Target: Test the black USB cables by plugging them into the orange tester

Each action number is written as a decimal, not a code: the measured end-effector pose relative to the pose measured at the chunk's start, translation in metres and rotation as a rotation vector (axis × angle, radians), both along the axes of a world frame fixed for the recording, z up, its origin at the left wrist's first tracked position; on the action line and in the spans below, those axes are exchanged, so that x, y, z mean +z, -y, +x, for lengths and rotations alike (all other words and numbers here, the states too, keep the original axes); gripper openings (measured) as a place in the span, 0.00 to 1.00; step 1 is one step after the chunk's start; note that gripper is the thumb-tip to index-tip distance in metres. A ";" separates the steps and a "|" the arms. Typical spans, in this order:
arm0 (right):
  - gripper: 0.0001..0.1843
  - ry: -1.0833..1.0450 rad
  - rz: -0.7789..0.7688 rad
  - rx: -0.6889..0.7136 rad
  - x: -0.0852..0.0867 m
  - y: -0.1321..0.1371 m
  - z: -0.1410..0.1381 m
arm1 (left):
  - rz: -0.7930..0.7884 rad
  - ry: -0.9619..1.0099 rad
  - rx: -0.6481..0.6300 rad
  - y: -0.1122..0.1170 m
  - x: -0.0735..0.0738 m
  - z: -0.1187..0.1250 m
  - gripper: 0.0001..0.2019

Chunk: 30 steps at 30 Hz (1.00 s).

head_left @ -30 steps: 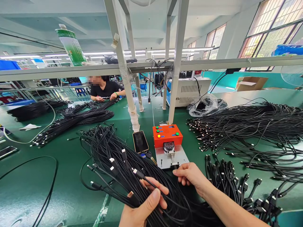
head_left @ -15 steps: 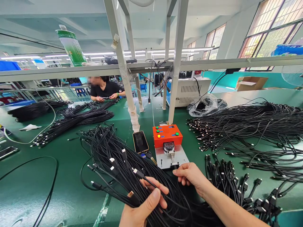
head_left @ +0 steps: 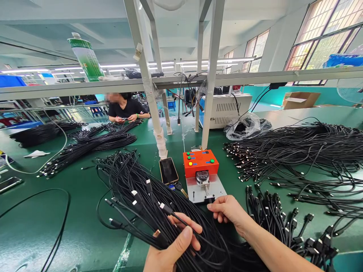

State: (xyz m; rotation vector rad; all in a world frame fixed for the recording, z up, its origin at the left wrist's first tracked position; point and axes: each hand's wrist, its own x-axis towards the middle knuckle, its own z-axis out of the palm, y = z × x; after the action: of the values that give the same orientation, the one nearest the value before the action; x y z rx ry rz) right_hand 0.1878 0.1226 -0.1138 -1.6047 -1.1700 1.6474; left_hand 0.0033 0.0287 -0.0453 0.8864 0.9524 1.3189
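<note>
My left hand [head_left: 178, 241] is closed around several black cables [head_left: 147, 211], whose metal-tipped plugs stick out past the fingers toward the upper left. Its thumb lies over the cables. At the front edge of a metal plate [head_left: 195, 190], my right hand [head_left: 227, 211] pinches a black cable plug [head_left: 210, 201] pushed against the fixture there. A small digital gauge [head_left: 202, 176] is mounted on that plate, with a red-orange box [head_left: 201, 162] with green and yellow buttons behind it. The rest of the pinched cable is hard to trace among the dark bundle.
A phone [head_left: 168, 170] and keys [head_left: 180, 187] lie left of the box. More cables [head_left: 295, 151] are heaped at the right, with plug ends [head_left: 278, 215] beside my right forearm. Shelf posts [head_left: 211, 83] rise behind the box. A person [head_left: 127, 107] sits across the table.
Both of my hands keep practically the same place and grip. Across the table, the person's hands have shifted slightly.
</note>
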 end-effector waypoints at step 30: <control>0.15 -0.007 0.011 -0.002 0.001 0.001 -0.001 | -0.053 0.017 0.005 0.000 0.004 0.001 0.09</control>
State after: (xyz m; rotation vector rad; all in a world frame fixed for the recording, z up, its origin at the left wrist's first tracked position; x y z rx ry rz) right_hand 0.1867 0.1219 -0.1124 -1.5915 -1.1715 1.6411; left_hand 0.0041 0.0285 -0.0412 0.8317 0.9729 1.2978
